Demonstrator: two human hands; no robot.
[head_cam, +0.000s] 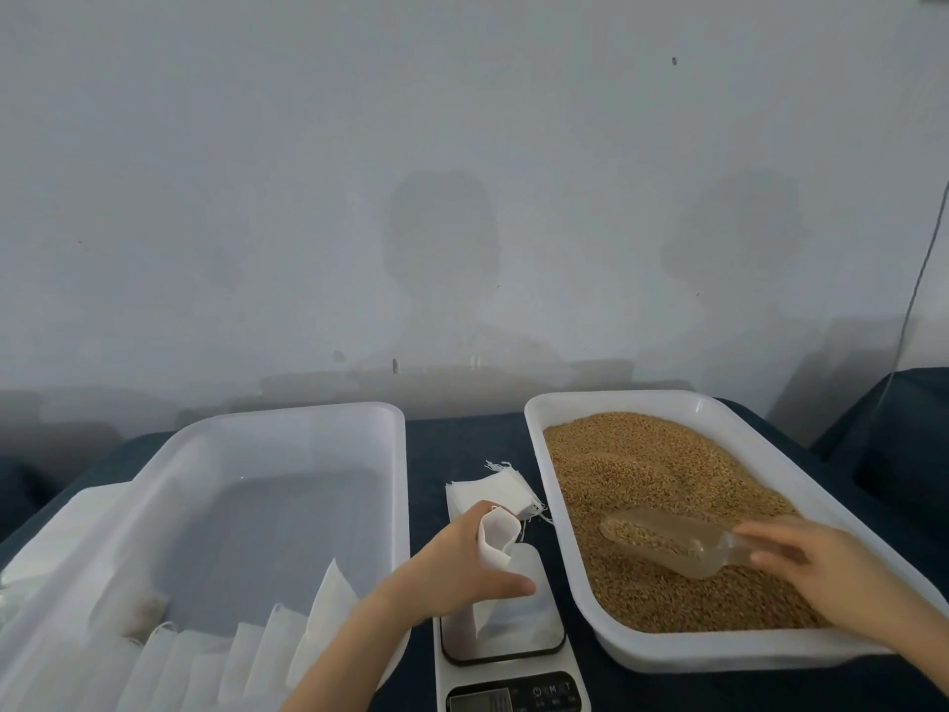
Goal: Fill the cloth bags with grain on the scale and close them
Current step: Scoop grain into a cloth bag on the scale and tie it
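The left hand point(462, 573) is holding a white cloth bag point(495, 539) in a curled grip over the scale point(508, 660). The right hand point(821, 567) is gripping the handle of a clear scoop point(667, 544), which is lying loaded in the grain point(642, 465) in the white tray point(616, 398). Spare bags point(482, 490) are lying just behind the scale.

A single wide-angle camera on the head looks forward and slightly down, close over the table point(464, 444), facing the wall point(308, 197); the bottom edge crops the scale point(513, 666).
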